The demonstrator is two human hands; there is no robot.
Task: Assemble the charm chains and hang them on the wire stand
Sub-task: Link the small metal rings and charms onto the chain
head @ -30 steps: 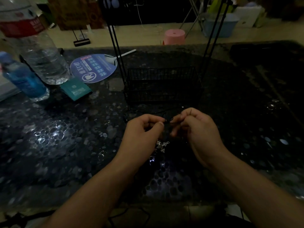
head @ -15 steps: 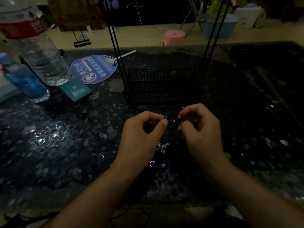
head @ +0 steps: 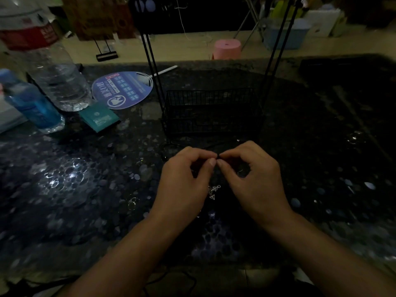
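Head view: left hand (head: pixel 184 181) and right hand (head: pixel 255 179) meet fingertip to fingertip, pinching something too small and dark to identify. Silver charms (head: pixel 214 190) lie on the table (head: pixel 64 189) beneath, probably light, slippery; pinch at their loops.

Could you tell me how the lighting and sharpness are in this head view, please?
Head view: very dim overall; the wire stand nearly merges with the dark table, which shows bright glare spots at left. The water bottle at the edge looks blurred and bent by the wide lens. Both hands, left hand and right hand, stay readable.
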